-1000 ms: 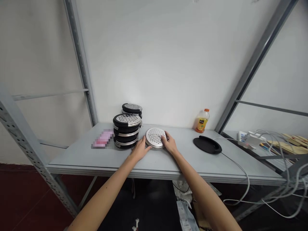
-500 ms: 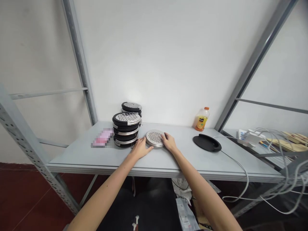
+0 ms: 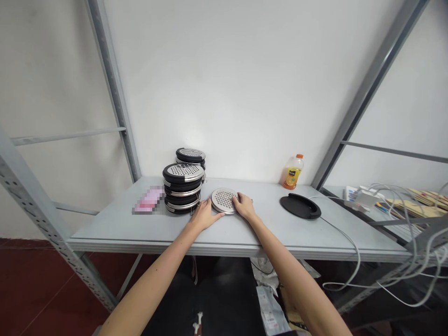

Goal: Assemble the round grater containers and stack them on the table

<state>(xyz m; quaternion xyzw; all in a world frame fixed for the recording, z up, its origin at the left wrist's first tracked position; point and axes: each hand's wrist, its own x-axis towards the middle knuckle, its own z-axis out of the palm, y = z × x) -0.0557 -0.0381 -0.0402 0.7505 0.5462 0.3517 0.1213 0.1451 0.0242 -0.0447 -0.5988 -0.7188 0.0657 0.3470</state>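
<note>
A round perforated silver disc (image 3: 222, 199) lies flat on the grey shelf (image 3: 175, 228). My left hand (image 3: 203, 215) rests at its near left rim, fingers spread on the shelf. My right hand (image 3: 242, 206) lies over its right side, fingers curled on the rim. Just left of the disc stands a stack of black round cases with perforated silver lids (image 3: 182, 187), and a second such stack (image 3: 191, 156) stands behind it by the wall.
A blurred pink item (image 3: 150, 200) lies left of the stacks. A black oval pad (image 3: 300, 207) with a white cable (image 3: 345, 238) sits to the right, an orange juice bottle (image 3: 292, 172) by the wall. Grey uprights frame the shelf; cables and wooden pieces clutter the far right.
The disc was tilted up between my hands a second ago and now lies flat on the shelf. Both hands stay beside it.
</note>
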